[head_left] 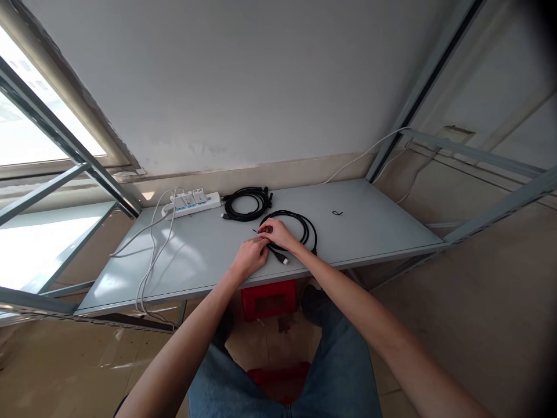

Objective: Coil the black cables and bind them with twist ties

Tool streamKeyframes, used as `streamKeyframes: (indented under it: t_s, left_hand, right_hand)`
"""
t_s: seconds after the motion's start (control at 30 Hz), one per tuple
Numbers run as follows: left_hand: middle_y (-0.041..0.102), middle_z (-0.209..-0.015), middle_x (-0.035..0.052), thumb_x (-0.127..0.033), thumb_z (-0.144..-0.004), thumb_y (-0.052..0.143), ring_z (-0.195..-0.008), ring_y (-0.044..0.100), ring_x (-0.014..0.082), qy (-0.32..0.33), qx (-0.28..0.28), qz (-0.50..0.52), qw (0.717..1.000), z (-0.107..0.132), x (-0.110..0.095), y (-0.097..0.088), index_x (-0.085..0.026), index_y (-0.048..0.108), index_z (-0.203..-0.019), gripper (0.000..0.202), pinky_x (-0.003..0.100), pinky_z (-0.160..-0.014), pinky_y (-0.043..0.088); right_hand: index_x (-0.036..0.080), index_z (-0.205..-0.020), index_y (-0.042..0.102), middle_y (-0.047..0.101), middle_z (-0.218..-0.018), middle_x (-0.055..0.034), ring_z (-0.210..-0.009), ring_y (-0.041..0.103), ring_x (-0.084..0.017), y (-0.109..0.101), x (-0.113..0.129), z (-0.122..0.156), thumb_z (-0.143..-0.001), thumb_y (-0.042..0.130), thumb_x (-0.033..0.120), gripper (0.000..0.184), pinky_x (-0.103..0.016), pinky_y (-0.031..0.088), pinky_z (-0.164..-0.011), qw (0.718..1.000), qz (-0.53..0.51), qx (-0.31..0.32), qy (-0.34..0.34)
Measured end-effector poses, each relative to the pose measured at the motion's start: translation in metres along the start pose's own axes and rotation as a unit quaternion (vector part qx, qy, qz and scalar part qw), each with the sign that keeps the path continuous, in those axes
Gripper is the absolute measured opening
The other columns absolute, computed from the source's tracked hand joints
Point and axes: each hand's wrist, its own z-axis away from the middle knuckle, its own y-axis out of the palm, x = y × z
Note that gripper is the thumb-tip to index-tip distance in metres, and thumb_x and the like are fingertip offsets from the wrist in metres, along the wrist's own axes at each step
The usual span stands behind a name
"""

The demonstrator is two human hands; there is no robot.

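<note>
A coiled black cable lies on the grey shelf board, its plug with a pale tip pointing toward me. My left hand is closed at the coil's left side, fingertips against the cable. From above and to the right, my right hand pinches the same spot, so the fingertips of both hands meet. A thin dark end, like a twist tie, pokes out left of the fingers; the gripped part is mostly hidden. Just behind is a second coiled black cable.
A white power strip with plugged-in adapters sits at the back left, its white cords hanging over the front edge. A small black tie lies to the right. Metal posts frame the shelf. Below is a red stool.
</note>
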Motion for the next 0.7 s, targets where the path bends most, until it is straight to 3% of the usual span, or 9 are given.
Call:
streamKeyframes:
  t_s: [0.27,0.5,0.6,0.7]
  left_hand:
    - [0.075,-0.101,0.0090,-0.016,-0.094,0.047,-0.094,0.071,0.0240,-0.018,0.015,-0.023,0.999,0.000,-0.004,-0.004,-0.021,0.068,-0.106,0.025,0.032,-0.082,0.050]
    - [0.073,-0.097,0.0084,-0.017,-0.095,0.046,-0.091,0.070,0.0242,-0.023,0.025,-0.044,0.998,-0.001,-0.004,-0.003,-0.021,0.062,-0.108,0.021,0.032,-0.079,0.048]
    - [0.073,-0.099,0.0083,-0.017,-0.095,0.046,-0.092,0.070,0.0239,-0.025,0.024,-0.038,0.999,-0.001,-0.004,-0.003,-0.021,0.061,-0.109,0.021,0.032,-0.081,0.048]
    - [0.072,-0.098,0.0083,-0.017,-0.095,0.046,-0.092,0.070,0.0238,-0.023,0.028,-0.035,0.999,0.000,-0.004,-0.003,-0.021,0.060,-0.107,0.019,0.033,-0.082,0.049]
  right_hand:
    - [0.019,-0.076,0.064,0.059,-0.085,-0.0009,-0.074,0.054,-0.015,0.007,0.000,-0.010,-0.082,0.066,0.025,0.008,-0.030,0.044,-0.073,0.998,0.031,0.035,0.041]
    - [0.020,-0.068,0.055,0.056,-0.068,0.0016,-0.069,0.048,-0.016,0.011,0.013,-0.019,-0.079,0.053,0.022,0.012,-0.029,0.035,-0.068,0.983,0.024,0.055,0.176]
    - [0.020,-0.067,0.053,0.056,-0.068,0.0019,-0.070,0.046,-0.015,0.010,0.020,-0.018,-0.077,0.055,0.023,0.011,-0.028,0.034,-0.068,0.982,0.007,0.060,0.181]
    - [0.021,-0.070,0.054,0.059,-0.072,0.0017,-0.073,0.049,-0.015,0.013,0.019,-0.016,-0.074,0.058,0.025,0.007,-0.028,0.037,-0.069,0.984,-0.046,0.023,0.171]
